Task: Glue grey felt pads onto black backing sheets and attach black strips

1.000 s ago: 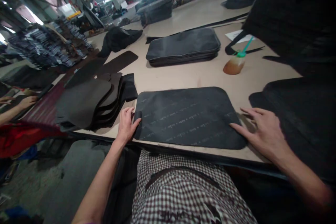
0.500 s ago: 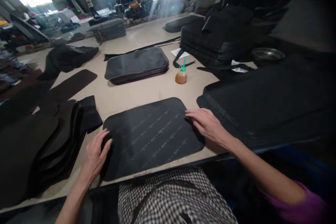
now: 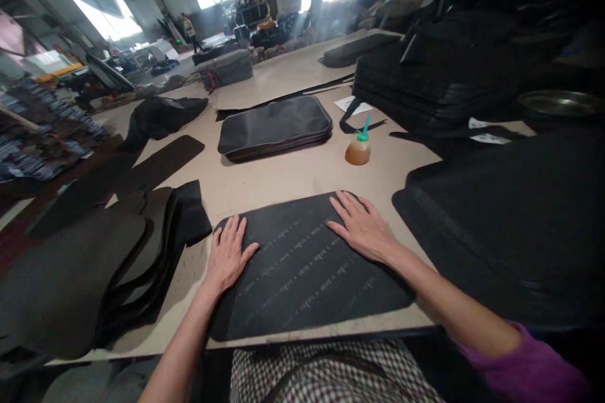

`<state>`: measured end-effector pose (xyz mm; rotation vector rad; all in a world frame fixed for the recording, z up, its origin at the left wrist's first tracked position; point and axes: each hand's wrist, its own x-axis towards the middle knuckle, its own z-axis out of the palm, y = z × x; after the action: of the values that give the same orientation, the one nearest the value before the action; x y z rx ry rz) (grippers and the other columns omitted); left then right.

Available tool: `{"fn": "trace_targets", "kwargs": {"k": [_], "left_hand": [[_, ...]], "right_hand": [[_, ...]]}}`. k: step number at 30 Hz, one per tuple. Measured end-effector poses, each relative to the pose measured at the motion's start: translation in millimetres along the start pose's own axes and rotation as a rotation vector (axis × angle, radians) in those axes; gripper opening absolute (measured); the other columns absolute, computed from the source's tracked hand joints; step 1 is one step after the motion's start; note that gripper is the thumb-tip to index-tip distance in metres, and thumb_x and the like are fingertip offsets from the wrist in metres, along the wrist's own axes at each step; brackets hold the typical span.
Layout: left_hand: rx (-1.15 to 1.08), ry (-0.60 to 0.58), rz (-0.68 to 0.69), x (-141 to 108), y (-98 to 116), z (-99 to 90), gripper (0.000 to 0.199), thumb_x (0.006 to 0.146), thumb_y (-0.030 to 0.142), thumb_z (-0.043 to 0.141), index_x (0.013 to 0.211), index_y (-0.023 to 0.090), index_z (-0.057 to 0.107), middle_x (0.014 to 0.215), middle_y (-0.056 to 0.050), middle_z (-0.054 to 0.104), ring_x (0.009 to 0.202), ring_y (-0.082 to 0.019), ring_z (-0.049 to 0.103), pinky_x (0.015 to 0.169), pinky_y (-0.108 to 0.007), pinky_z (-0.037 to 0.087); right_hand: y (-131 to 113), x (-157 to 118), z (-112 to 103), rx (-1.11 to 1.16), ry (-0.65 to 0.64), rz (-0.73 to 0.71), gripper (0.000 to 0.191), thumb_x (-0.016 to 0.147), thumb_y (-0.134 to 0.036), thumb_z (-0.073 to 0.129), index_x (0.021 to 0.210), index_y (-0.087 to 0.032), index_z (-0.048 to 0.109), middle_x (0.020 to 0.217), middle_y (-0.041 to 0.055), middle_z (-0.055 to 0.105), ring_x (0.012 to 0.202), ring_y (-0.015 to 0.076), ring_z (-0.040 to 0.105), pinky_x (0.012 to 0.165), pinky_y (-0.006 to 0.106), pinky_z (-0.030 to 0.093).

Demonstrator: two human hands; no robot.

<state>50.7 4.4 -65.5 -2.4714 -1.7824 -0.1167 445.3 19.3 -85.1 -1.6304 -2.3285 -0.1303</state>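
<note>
While both hands lie apart with fingers spread, the left hand and right hand touch the printed black panel. Beyond them stands a glue bottle.

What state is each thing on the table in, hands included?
Panel: lying flat, lettering up
Left hand: open, flat on panel
Right hand: open, flat on panel
Bottle: upright, green top on, brown liquid inside
Stack: fairly neat, lying flat
Left pile: overlapping, uneven edges
Cloth: heaped, rumpled

We see matt, smooth, cloth-like black panel under fingers; translucent plastic-looking bottle beyond them.
</note>
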Motion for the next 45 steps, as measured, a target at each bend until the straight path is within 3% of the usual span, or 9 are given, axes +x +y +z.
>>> {"fn": "trace_targets", "kwargs": {"k": [5,9,12,15,20,24,29,39,45], "left_hand": [[0.072,0.018,-0.205,-29,-33,3.9,0.068,0.105,0.054,0.031,0.159,0.012,0.032,0.166,-0.019,0.031,0.151,-0.032,0.033,0.12,-0.054,0.031],[0.119,0.117,-0.117,-14,-20,-14.5,0.058,0.104,0.047,0.039,0.152,0.014,0.044,0.157,-0.02,0.045,0.145,-0.035,0.042,0.117,-0.055,0.034],[0.061,0.068,0.029,36,6,-38.3,0.044,0.105,0.035,0.041,0.145,0.021,0.051,0.144,-0.015,0.06,0.131,-0.029,0.056,0.104,-0.041,0.047],[0.047,0.0,0.043,114,33,-48.5,0.034,0.105,0.031,0.041,0.134,0.025,0.059,0.117,-0.011,0.072,0.102,-0.025,0.068,0.081,-0.033,0.052],[0.103,0.032,0.065,237,61,-25.4,0.029,0.104,0.018,0.039,0.121,0.018,0.063,0.114,-0.015,0.069,0.103,-0.025,0.066,0.079,-0.031,0.05],[0.174,0.044,0.095,286,71,-3.4,0.021,0.102,0.018,0.048,0.114,0.011,0.064,0.112,-0.014,0.066,0.109,-0.025,0.063,0.083,-0.034,0.052],[0.244,0.029,0.066,316,61,10.7,0.027,0.098,0.035,0.064,0.114,0.013,0.064,0.111,-0.009,0.066,0.101,-0.021,0.066,0.087,-0.04,0.057],[0.311,0.025,0.069,337,47,26.3,0.03,0.098,0.037,0.063,0.114,0.012,0.064,0.108,-0.009,0.067,0.098,-0.021,0.066,0.086,-0.04,0.057],[0.317,0.103,0.102,355,45,24.9,0.017,0.096,0.012,0.052,0.103,0.007,0.067,0.095,-0.017,0.071,0.093,-0.028,0.07,0.076,-0.037,0.055]], "right_hand": [[36,-15,1,-0.052,0.023,0.106,0.071,0.106,-0.058,0.023,0.155,-0.009,0.041,0.164,0.0192,0.032,0.153,0.0287,0.027,0.122,0.052,0.024],[42,-12,1,-0.033,0.061,0.101,0.066,0.107,-0.055,0.024,0.149,-0.01,0.048,0.158,0.0172,0.043,0.147,0.028,0.038,0.118,0.048,0.033],[41,-10,-2,0.0,0.099,0.114,0.061,0.108,-0.051,0.027,0.146,-0.011,0.052,0.154,0.0169,0.048,0.143,0.0294,0.043,0.114,0.048,0.037],[40,-11,-4,0.028,0.131,0.109,0.057,0.108,-0.049,0.031,0.146,-0.013,0.053,0.153,0.0158,0.05,0.142,0.0289,0.045,0.115,0.048,0.038],[41,-13,-4,0.056,0.151,0.115,0.052,0.107,-0.045,0.035,0.146,-0.016,0.052,0.152,0.0141,0.051,0.141,0.0278,0.046,0.115,0.048,0.038],[42,-14,-3,0.054,0.17,0.113,0.051,0.107,-0.044,0.038,0.147,-0.016,0.052,0.152,0.0137,0.051,0.141,0.028,0.046,0.114,0.049,0.039],[44,-14,1,0.058,0.207,0.109,0.05,0.105,-0.043,0.042,0.147,-0.017,0.052,0.152,0.0122,0.052,0.14,0.0286,0.048,0.113,0.05,0.042],[46,-12,1,0.069,0.275,0.109,0.048,0.102,-0.043,0.048,0.143,-0.02,0.057,0.149,0.0099,0.056,0.134,0.0298,0.054,0.107,0.049,0.049],[47,-15,-4,0.001,0.294,0.104,0.05,0.099,-0.038,0.056,0.145,-0.021,0.055,0.148,0.0097,0.057,0.132,0.0297,0.057,0.103,0.047,0.054]]}}
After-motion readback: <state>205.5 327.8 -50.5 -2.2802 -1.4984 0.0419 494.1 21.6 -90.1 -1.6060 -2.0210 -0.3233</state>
